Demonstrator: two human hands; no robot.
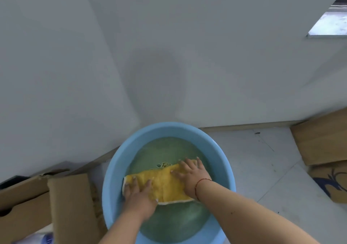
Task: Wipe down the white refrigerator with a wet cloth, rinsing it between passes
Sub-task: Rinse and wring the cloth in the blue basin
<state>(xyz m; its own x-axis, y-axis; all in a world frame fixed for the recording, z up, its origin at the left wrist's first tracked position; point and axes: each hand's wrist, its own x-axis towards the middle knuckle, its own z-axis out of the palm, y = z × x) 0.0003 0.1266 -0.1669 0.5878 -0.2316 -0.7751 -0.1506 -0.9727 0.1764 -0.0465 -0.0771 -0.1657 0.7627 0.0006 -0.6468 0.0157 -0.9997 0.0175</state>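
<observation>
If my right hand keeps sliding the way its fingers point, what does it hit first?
Probably the far inner wall of the blue basin. The right hand lies flat on the yellow cloth, fingers pointing up and away; beyond them is only water, then basin wall. Depth is uncertain.

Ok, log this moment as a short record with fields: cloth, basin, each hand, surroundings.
cloth: yellow cloth spread out flat in the water
basin: blue basin on the tiled floor, holding greenish water
left hand: left hand lies flat on the cloth's left end, fingers straight
right hand: right hand lies flat on the cloth's right end, fingers spread; red string on the wrist
surroundings: white refrigerator directly behind the basin; cardboard boxes on the left, more cardboard on the right
</observation>
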